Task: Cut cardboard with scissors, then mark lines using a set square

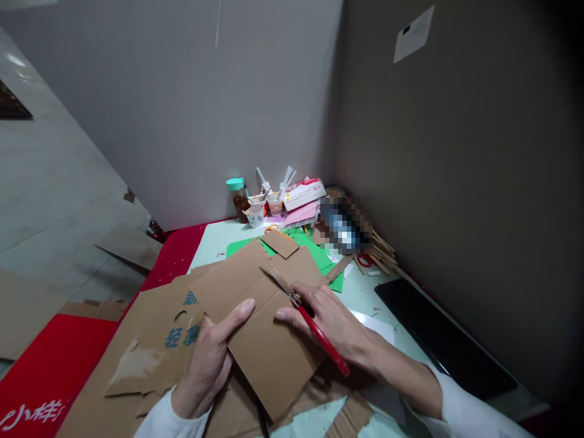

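Head view — L hand (207,359) grips cardboard (264,340); R hand (328,322) angles scissors (303,313) in.

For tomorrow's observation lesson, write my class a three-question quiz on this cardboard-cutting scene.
1. True or false: the right hand holds red-handled scissors.
2. What does the left hand steady?
3. What stands nearest the wall corner: A) the bottle with a teal cap, B) the dark flat slab?

Key: 1. True. 2. The cardboard piece being cut. 3. A.
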Available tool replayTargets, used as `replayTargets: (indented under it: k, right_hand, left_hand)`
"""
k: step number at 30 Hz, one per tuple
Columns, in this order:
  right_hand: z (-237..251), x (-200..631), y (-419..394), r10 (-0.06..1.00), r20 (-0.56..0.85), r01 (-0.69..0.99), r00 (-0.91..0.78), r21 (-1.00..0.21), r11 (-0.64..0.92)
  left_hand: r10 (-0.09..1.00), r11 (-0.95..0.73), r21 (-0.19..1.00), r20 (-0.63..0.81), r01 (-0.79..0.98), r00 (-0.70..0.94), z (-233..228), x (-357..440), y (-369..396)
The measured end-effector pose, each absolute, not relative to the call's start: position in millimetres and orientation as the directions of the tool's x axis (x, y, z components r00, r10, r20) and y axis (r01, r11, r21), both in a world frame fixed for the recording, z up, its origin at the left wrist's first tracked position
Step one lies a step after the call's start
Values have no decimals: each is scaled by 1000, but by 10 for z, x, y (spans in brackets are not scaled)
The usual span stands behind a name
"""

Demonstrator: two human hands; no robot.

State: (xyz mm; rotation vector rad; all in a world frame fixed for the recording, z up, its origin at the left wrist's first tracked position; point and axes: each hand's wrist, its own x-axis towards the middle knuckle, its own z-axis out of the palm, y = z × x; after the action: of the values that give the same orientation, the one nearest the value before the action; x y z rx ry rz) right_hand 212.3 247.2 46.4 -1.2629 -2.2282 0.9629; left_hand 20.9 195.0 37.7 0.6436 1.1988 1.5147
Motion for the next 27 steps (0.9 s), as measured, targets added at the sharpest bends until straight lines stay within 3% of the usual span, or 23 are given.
replayTargets:
  k: [27]
  right_hand:
    - [533,2161,2547,851,69,492,-520,-790,365]
  left_hand:
    - [953,109,916,-207,-386,-222,239,248,1891]
